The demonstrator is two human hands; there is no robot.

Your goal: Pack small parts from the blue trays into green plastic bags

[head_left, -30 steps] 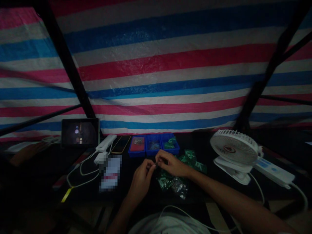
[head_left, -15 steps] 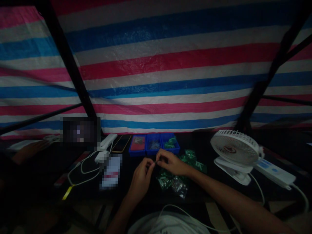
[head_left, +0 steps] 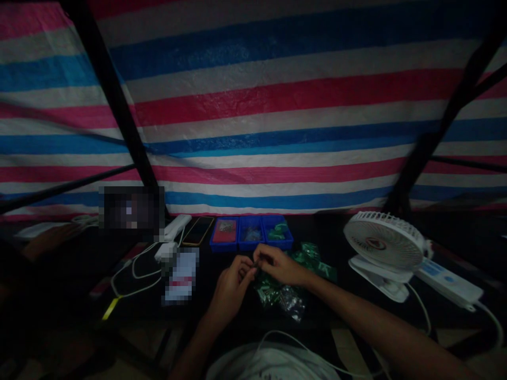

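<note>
Fingertips of left hand (head_left: 231, 286) and right hand (head_left: 279, 267) pinching tiny part (head_left: 255, 265), green packets (head_left: 273, 293) beneath, fan (head_left: 390, 253) logo unreadable.

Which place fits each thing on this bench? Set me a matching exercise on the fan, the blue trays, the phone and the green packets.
Things:
1. white fan
2. blue trays
3. phone
4. green packets

Places:
A. just left of the trays
B. under and around the right hand
C. far right, next to the white power strip
D. in a row at the back, near the striped tarp

Pairs: 1-C; 2-D; 3-A; 4-B
</note>
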